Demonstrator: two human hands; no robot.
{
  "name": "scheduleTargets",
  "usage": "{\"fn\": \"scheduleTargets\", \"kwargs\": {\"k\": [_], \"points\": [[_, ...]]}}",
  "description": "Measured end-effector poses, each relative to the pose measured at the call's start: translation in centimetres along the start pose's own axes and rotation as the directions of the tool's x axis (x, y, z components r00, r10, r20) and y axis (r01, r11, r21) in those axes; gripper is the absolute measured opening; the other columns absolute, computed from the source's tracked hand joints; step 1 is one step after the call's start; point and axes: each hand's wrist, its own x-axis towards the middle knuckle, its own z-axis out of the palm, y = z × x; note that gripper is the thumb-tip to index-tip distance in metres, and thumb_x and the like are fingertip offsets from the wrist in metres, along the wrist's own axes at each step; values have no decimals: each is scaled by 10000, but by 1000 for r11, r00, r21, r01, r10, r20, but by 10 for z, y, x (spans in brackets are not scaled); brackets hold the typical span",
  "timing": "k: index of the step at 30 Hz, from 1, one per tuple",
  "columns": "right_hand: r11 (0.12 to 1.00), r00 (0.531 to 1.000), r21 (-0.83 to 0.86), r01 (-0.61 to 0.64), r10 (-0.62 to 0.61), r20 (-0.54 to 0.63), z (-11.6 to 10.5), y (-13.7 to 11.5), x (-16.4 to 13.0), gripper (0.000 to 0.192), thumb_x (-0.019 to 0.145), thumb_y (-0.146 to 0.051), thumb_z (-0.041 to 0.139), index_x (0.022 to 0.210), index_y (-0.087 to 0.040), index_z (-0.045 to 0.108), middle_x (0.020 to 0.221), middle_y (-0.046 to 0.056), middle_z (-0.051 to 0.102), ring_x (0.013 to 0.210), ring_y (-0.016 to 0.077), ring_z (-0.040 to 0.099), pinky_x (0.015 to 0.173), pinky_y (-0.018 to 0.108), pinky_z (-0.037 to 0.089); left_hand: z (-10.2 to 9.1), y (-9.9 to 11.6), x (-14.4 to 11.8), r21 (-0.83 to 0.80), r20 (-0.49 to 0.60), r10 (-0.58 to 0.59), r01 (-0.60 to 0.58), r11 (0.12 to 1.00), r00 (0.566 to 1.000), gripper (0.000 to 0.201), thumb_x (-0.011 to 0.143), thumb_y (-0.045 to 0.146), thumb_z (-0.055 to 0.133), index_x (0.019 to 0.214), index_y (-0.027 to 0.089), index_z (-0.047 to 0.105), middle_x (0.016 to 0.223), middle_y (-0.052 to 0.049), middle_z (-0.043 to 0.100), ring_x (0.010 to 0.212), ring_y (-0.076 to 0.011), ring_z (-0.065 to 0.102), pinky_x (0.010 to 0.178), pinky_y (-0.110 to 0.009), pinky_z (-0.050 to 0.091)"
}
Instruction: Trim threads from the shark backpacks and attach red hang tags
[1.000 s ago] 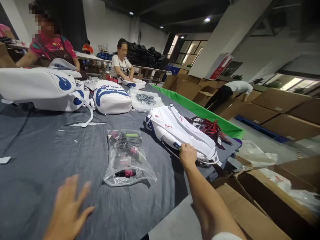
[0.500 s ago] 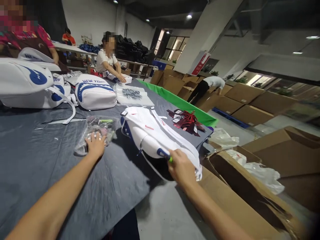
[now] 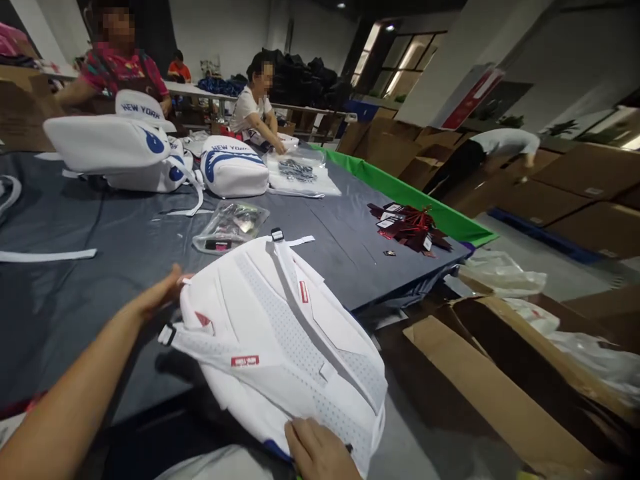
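A white backpack (image 3: 280,333) is tilted at the table's near edge, its padded back and shoulder straps with red labels facing up. My left hand (image 3: 163,290) grips its left end, the fingertips partly hidden behind the fabric. With curled fingers, my right hand (image 3: 320,450) holds the near side, beside a dark blue patch. Just beyond the backpack lies a clear plastic bag (image 3: 233,227) with small items in it, touched by neither hand.
White backpacks (image 3: 235,170) and a stack of clear packaging (image 3: 303,175) occupy the table's far side. Dark red tags (image 3: 413,227) lie near the right edge, by a green sheet (image 3: 400,190). An open carton (image 3: 490,387) stands at right. Co-workers (image 3: 257,110) work beyond.
My left hand has left the plastic bag and taken hold of the backpack. The backpack has come nearer and turned, its back now facing up. My view has swung left.
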Motion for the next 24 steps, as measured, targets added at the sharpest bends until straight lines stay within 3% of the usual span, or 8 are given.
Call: {"fn": "scheduleTargets", "kwargs": {"k": [2, 5, 10, 13, 16, 20, 22, 24], "points": [[997, 997, 65, 38, -42, 64, 1, -17, 19, 451, 776, -44, 503, 1221, -101, 554, 955, 125, 656, 771, 250, 598, 617, 366, 531, -4, 31, -10, 344, 15, 119, -117, 932, 993, 685, 708, 783, 558, 1107, 243, 693, 1226, -93, 689, 1169, -299, 606, 969, -389, 461], [997, 973, 49, 62, -71, 218, 8, -47, 51, 318, 757, -32, 558, 1058, -121, 609, 937, 109, 632, 789, 260, 600, 597, 362, 508, 12, 60, -20, 792, -80, 228, -78, 606, 970, 591, 713, 649, 661, 1094, 198, 680, 1172, -133, 701, 1112, -328, 633, 936, -389, 464], [990, 885, 108, 87, -126, 449, -1, -82, 96, 143, 794, -140, 656, 936, -148, 639, 901, 99, 650, 778, 238, 625, 567, 290, 428, 17, 35, -80, 932, -267, 477, 98, 349, 837, 448, 812, 560, 603, 1052, 182, 622, 1054, -138, 702, 1013, -325, 649, 808, -374, 472], [972, 936, 233, -35, -50, 349, -32, -92, 148, 185, 857, -235, 619, 1040, -212, 605, 955, 45, 647, 789, 196, 627, 610, 267, 418, -12, 14, -143, 964, -245, 655, 107, 245, 715, 409, 838, 593, 571, 969, 209, 624, 956, -86, 696, 940, -275, 647, 752, -332, 464], [964, 984, 206, -169, 153, 93, -67, -99, 210, 273, 877, -153, 535, 1143, -208, 560, 1134, 86, 598, 920, 218, 610, 633, 275, 411, -47, 6, -199, 987, -160, 807, 107, 120, 569, 466, 847, 648, 546, 961, 206, 638, 906, -84, 688, 907, -269, 635, 762, -349, 468], [939, 953, 179, -293, 301, -21, -92, -77, 246, 339, 873, -106, 482, 1198, -175, 550, 1186, 125, 575, 917, 219, 597, 652, 277, 420, -89, -13, -240, 985, -143, 835, 155, 70, 531, 487, 847, 662, 547, 987, 204, 634, 883, -62, 688, 873, -256, 628, 768, -353, 478], [868, 874, 176, -465, 482, -66, -90, -42, 241, 422, 848, -127, 522, 1269, -143, 521, 1260, 169, 539, 1001, 258, 583, 716, 301, 446, -103, -27, -248, 978, -188, 815, 183, 103, 548, 472, 856, 640, 549, 1022, 205, 622, 918, -58, 694, 893, -261, 631, 788, -362, 484], [758, 794, 265, -596, 606, 51, -80, -4, 235, 434, 855, -217, 561, 1278, -126, 530, 1243, 181, 562, 1022, 277, 586, 772, 331, 466, -105, -32, -248, 971, -208, 816, 214, 107, 539, 484, 867, 607, 550, 1102, 187, 604, 1019, -91, 689, 968, -291, 622, 855, -409, 475]]}}
